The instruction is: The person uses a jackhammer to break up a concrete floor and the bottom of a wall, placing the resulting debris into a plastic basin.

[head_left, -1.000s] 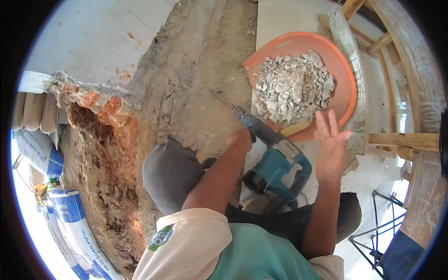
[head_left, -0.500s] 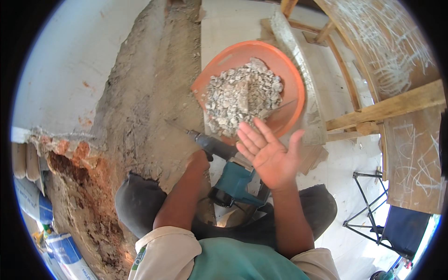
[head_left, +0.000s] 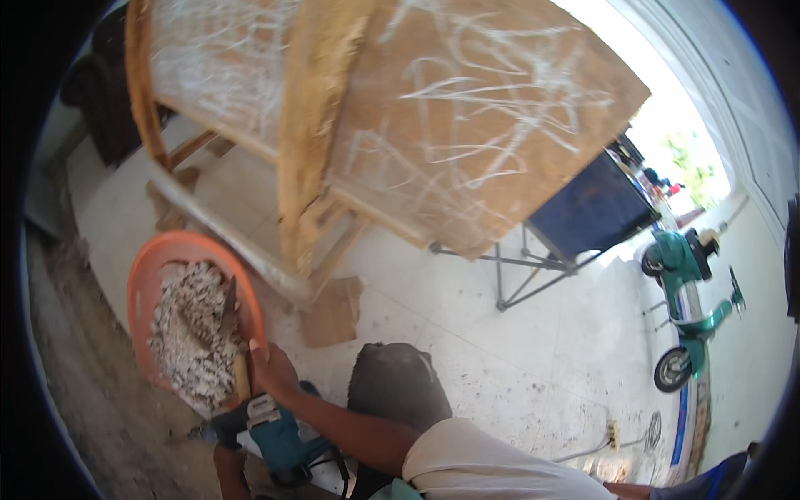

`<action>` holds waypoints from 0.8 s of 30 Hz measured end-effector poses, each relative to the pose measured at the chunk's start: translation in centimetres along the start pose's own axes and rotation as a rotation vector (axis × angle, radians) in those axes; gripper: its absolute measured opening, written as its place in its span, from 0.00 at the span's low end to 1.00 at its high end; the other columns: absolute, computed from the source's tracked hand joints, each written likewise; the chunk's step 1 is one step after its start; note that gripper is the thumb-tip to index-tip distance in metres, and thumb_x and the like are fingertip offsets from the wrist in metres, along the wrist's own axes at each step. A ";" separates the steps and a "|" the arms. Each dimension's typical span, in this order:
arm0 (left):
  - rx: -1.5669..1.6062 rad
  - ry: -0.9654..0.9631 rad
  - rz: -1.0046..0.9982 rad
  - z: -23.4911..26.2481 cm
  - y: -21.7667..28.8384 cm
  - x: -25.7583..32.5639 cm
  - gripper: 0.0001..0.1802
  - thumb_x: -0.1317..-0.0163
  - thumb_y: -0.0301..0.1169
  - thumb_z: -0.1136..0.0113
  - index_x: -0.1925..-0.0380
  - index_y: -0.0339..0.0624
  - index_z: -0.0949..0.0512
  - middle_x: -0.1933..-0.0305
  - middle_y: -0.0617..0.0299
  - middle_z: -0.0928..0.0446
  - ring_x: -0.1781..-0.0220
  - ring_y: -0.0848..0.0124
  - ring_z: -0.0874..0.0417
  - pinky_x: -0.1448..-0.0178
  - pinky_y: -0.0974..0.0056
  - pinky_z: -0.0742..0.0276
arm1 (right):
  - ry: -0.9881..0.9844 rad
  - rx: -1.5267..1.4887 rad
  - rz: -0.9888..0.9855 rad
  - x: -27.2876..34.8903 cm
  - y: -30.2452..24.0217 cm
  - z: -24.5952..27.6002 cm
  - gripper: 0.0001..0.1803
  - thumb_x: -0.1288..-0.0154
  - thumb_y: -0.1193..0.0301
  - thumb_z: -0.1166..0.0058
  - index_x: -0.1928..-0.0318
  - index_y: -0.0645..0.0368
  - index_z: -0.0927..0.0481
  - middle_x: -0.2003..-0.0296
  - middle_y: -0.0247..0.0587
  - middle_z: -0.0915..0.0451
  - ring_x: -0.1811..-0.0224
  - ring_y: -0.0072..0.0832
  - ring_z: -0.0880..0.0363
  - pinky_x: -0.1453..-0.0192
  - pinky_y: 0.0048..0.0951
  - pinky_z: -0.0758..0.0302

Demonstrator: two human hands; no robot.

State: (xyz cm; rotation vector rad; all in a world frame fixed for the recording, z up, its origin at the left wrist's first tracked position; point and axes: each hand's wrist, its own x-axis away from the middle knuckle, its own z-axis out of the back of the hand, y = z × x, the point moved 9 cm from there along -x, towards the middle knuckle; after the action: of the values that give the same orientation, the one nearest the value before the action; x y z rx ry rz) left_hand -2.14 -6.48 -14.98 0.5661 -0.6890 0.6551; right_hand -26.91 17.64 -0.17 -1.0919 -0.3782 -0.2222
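Observation:
A teal and black hammer drill (head_left: 279, 442) lies low at the left, its bit toward the dusty ground. My left hand (head_left: 229, 462) is closed around its front part, partly cut off by the lower edge. My right hand (head_left: 271, 371) reaches to the near rim of an orange basin (head_left: 252, 304) and seems to touch it; blur and its own back hide whether the fingers grip. Grey broken rubble (head_left: 196, 337) heaps in the basin. A trowel with a wooden handle (head_left: 242, 377) lies on the rubble beside that hand.
A scribbled wooden board (head_left: 467, 108) on a timber frame (head_left: 304, 142) stands beyond the basin. Cardboard (head_left: 332, 314) lies on the white floor. A folding stand with dark cloth (head_left: 592, 208) and a green scooter (head_left: 687, 308) are right. Part of a person in blue (head_left: 721, 479) shows lower right.
The view has swung to the right, so the basin and drill now appear further left. My right hand, raised with its palm up and fingers spread before, has come down to the basin's rim.

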 end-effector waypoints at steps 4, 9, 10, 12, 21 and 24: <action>0.038 0.051 0.066 3.2 2.2 1.2 0.15 0.48 0.34 0.37 0.61 0.40 0.19 0.67 0.53 0.18 0.71 0.57 0.16 0.66 0.55 0.22 | 0.286 0.377 -0.118 -0.5 3.1 3.9 0.39 0.33 0.39 0.60 0.43 0.65 0.27 0.49 0.60 0.23 0.43 0.53 0.26 0.38 0.47 0.33; 0.083 0.080 0.034 5.0 5.6 -0.2 0.15 0.48 0.35 0.37 0.61 0.39 0.20 0.68 0.54 0.18 0.72 0.59 0.17 0.67 0.56 0.23 | -0.259 0.158 -0.438 -0.9 12.2 1.6 0.46 0.37 0.32 0.62 0.51 0.68 0.21 0.48 0.63 0.22 0.43 0.52 0.24 0.37 0.48 0.33; 0.088 0.087 0.028 5.4 6.2 -0.5 0.15 0.48 0.35 0.37 0.61 0.39 0.20 0.68 0.54 0.18 0.72 0.59 0.17 0.68 0.56 0.23 | -0.324 0.151 -0.419 -0.8 12.9 0.7 0.47 0.38 0.31 0.62 0.54 0.68 0.19 0.50 0.63 0.21 0.44 0.52 0.23 0.38 0.48 0.32; 0.108 0.096 0.018 6.1 7.2 -0.6 0.15 0.48 0.35 0.37 0.62 0.39 0.20 0.69 0.54 0.18 0.72 0.60 0.18 0.68 0.56 0.23 | -0.333 0.159 -0.393 -1.1 13.5 0.2 0.48 0.40 0.30 0.61 0.58 0.69 0.18 0.52 0.61 0.20 0.43 0.50 0.23 0.39 0.46 0.31; 0.214 0.138 -0.021 7.7 10.3 -1.7 0.15 0.48 0.36 0.36 0.63 0.38 0.20 0.70 0.56 0.19 0.74 0.62 0.19 0.70 0.57 0.24 | -0.199 0.155 -0.121 -0.7 6.2 1.2 0.45 0.45 0.29 0.53 0.67 0.67 0.18 0.62 0.54 0.18 0.56 0.47 0.18 0.51 0.45 0.26; 0.273 0.164 -0.024 8.5 10.2 -1.5 0.15 0.47 0.36 0.36 0.63 0.37 0.20 0.71 0.56 0.20 0.74 0.63 0.20 0.70 0.58 0.25 | -0.352 0.090 0.012 0.0 0.3 0.8 0.41 0.43 0.32 0.50 0.68 0.65 0.19 0.70 0.47 0.20 0.65 0.40 0.19 0.56 0.43 0.26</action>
State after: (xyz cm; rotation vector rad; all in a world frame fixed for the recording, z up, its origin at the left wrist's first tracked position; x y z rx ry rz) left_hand -13.58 -5.88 -8.02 0.7619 -0.4412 0.7700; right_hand -26.92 18.49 -0.10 -1.0437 -0.6897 -0.0003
